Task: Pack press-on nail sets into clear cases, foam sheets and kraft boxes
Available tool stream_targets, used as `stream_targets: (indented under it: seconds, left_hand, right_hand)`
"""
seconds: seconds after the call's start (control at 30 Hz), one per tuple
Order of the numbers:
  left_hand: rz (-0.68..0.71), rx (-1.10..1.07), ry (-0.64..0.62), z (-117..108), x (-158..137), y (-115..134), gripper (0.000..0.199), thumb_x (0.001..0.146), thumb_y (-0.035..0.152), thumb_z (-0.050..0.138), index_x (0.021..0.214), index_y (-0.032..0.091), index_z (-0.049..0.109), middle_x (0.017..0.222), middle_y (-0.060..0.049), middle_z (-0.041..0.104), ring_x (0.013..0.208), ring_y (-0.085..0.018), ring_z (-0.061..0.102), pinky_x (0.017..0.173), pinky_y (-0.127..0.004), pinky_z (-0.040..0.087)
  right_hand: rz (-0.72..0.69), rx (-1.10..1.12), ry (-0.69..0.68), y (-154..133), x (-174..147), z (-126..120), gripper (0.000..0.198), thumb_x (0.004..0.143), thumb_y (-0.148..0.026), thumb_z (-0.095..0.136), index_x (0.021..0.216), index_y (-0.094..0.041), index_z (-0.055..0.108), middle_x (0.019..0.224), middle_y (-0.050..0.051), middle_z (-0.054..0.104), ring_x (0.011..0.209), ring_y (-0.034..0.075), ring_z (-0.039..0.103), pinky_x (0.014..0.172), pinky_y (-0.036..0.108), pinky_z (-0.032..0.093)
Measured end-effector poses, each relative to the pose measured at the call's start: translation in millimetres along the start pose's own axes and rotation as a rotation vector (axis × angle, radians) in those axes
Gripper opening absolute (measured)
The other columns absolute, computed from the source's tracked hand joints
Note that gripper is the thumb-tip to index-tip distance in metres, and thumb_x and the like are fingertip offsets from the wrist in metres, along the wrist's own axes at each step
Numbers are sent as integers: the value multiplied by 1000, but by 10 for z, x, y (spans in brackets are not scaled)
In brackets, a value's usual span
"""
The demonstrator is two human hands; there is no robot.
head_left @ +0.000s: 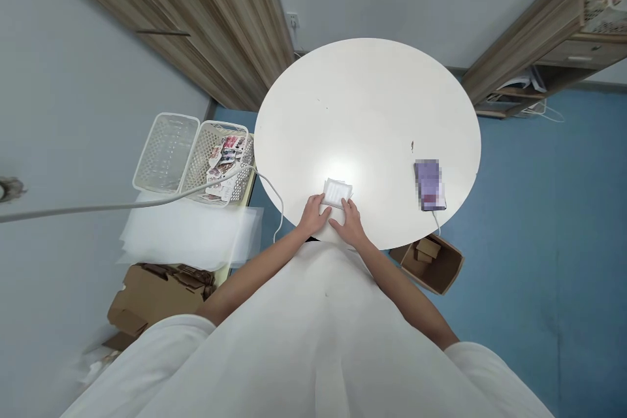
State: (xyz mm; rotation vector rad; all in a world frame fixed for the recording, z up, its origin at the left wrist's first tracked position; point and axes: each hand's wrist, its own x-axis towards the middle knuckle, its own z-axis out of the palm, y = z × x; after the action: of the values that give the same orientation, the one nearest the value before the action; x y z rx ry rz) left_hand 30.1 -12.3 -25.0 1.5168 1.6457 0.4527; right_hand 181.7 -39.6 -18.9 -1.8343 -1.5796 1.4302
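Observation:
A small stack of flat white sheets or packets [337, 191] lies on the round white table [372, 91], close to the edge nearest my body. Its layers sit slightly askew, and the exact kind is too small to make out. At the stack's lower left corner, my left hand [311, 215] holds the edge with its fingertips, the thumb pointing inward. My right hand [351, 226] mirrors it at the lower right corner, fingers on the edge and thumb toward the middle. Both palms rest near the table's rim.
A phone-like device [429, 184], partly blurred, lies at right with a cable. Two white baskets [166, 153] stand at left, one holding printed packets [225, 166]. White sheets [181, 232] and cardboard [157, 300] lie below them. A cardboard box [447, 264] sits on the floor.

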Motion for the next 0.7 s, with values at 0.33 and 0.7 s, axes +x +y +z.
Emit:
stream_targets:
  seconds: [0.33, 0.7]
  left_hand:
    - [-65, -145, 30, -393, 234, -176, 52, 81, 31, 50, 129, 16, 37, 119, -13, 50, 106, -22, 51, 87, -37, 45]
    - [-58, -104, 151, -1207, 589, -695, 54, 77, 20, 50, 130, 16, 38, 136, -12, 41, 128, -25, 34, 107, -44, 30]
  right_hand:
    - [-12, 113, 48, -387, 425, 188, 73, 73, -41, 58, 137, -23, 28, 145, 9, 26, 133, 26, 26, 103, 45, 33]
    - [-71, 162, -43, -1210, 1088, 801, 77, 75, -34, 54, 142, -24, 17, 142, 7, 33, 127, 23, 36, 100, 42, 38]
